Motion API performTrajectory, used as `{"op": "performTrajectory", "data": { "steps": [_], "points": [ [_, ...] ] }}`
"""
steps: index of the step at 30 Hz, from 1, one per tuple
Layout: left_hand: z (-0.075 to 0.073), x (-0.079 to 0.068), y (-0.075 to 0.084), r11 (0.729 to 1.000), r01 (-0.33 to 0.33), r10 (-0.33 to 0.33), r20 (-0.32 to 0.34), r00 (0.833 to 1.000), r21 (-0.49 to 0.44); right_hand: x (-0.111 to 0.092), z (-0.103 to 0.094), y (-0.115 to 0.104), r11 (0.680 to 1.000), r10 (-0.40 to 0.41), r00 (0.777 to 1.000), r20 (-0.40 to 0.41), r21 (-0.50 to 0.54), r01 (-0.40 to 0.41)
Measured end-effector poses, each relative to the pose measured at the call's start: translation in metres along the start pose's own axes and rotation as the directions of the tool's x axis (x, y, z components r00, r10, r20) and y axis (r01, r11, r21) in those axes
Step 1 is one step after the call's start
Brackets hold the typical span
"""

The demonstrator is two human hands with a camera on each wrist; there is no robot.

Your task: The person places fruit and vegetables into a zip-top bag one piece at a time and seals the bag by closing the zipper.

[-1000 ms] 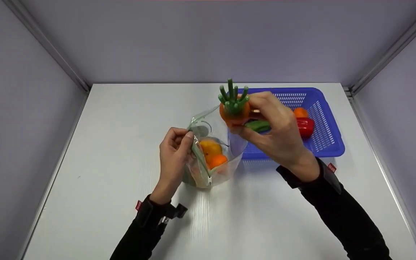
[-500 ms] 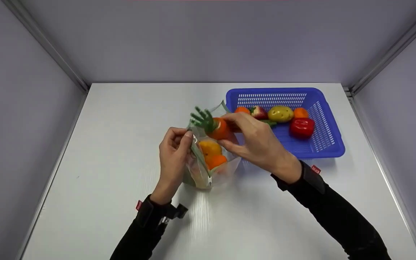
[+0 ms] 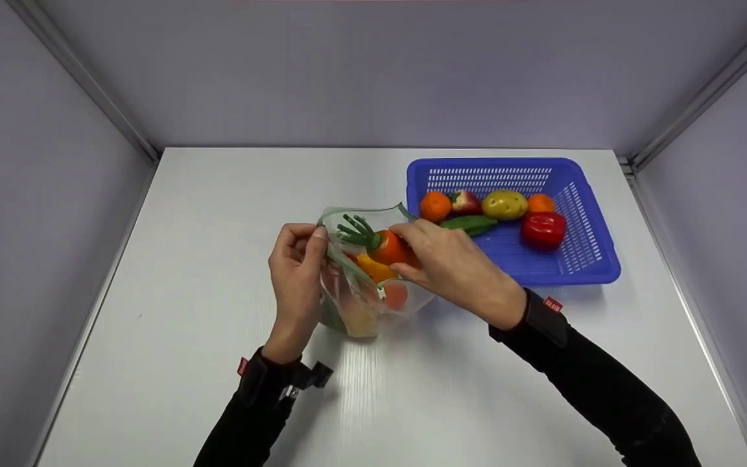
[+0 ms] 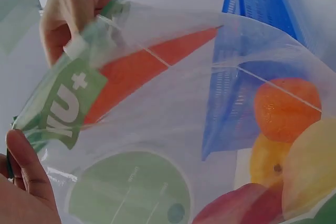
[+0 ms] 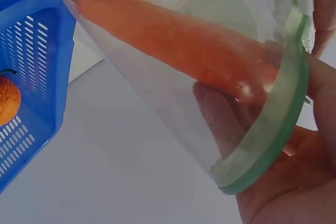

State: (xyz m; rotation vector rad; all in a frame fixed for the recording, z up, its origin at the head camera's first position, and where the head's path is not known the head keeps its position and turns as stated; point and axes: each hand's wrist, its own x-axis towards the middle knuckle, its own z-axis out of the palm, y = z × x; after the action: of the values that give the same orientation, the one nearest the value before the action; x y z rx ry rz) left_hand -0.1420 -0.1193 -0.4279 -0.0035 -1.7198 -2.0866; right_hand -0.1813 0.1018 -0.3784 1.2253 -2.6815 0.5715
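Sinking tip-first into clear zip bag (image 3: 355, 310): carrot (image 3: 388, 248), lower than half second ago, pinched by right hand (image 3: 458, 269). Left hand (image 3: 294, 279) pinches zip bag near mouth. Carrot's bagging seems nearly done.

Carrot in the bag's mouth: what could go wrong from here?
1. The carrot lies slanted, its pointed tip by the bag's side in the right wrist view; it might poke or snag the film.
2. The leaves spread near the rim and could catch there.
3. The left hand pinches just one side of the rim, so the bag may tilt or fold as the right hand lets go.
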Motion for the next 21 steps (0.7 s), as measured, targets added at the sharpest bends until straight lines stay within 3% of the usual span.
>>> {"op": "performTrajectory", "data": {
  "steps": [5, 8, 18, 21],
  "points": [
    [-0.0015, 0.0008, 0.0014, 1.000, -0.017, 0.018, -0.011, 1.000, 0.013, 0.0051, 0.0048, -0.0058, 0.999, 0.018, 0.996, 0.087, -0.041, -0.014],
    [-0.0012, 0.0007, 0.0025, 0.999, -0.021, 0.022, -0.011, 1.000, 0.046, 0.0069, 0.0067, -0.0070, 1.000, 0.010, 0.996, 0.091, -0.029, -0.007],
    [0.0011, 0.0005, 0.0059, 1.000, 0.002, -0.002, 0.011, 1.000, 0.024, 0.0061, 0.0035, -0.0095, 0.999, -0.022, 1.000, 0.010, 0.033, 0.022],
    [0.0006, -0.0003, 0.0062, 1.000, 0.007, -0.007, 0.014, 1.000, 0.001, 0.0051, -0.0010, -0.0101, 0.999, -0.034, 0.997, -0.069, 0.024, 0.036]
  ]
}}
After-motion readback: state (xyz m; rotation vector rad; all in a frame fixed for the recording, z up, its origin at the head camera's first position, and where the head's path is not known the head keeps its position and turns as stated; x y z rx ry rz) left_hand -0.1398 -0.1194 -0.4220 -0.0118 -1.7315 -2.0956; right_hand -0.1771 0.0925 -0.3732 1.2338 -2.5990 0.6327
